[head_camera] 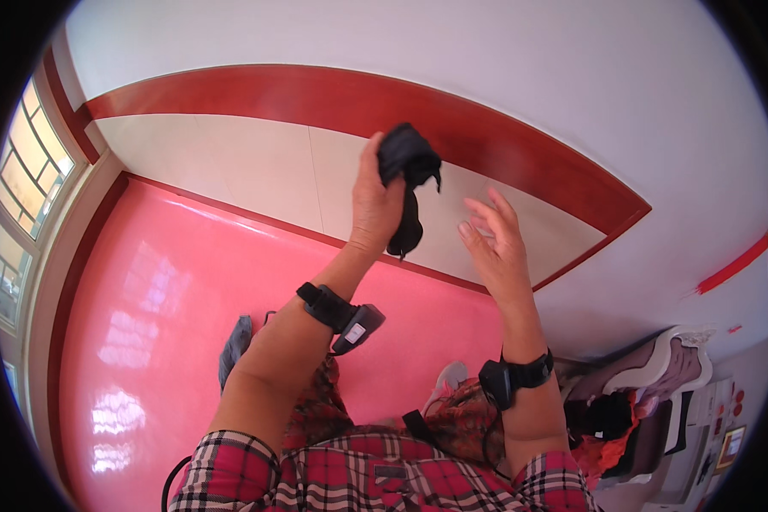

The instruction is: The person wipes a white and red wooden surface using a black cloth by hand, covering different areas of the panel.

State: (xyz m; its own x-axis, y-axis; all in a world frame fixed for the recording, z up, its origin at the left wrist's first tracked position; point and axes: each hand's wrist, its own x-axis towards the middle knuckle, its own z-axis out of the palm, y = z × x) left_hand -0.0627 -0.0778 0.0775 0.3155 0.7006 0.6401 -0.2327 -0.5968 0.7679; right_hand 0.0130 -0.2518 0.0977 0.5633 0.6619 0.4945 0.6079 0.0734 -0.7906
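My left hand (377, 201) grips a bunched piece of black cloth (409, 153), raised in front of me at about the height of the wall's red border. Part of the cloth hangs down beside my palm and wrist. What kind of item it is, I cannot tell. To the right, my right hand (496, 240) is held up with its fingers apart and slightly bent, touching nothing. Each forearm wears a black strap with a small device, the left one (358, 328) bearing a label and the right one (500, 383) turned partly away.
Before me stands a wall with beige panels (262, 166) and a red border (262, 96). A barred window (35, 160) is at the left. Dark grey cloth (235, 349) shows beside my left arm, above the pink floor (166, 281). At the lower right, clothes (608, 416) lie by an ornate headboard (678, 358).
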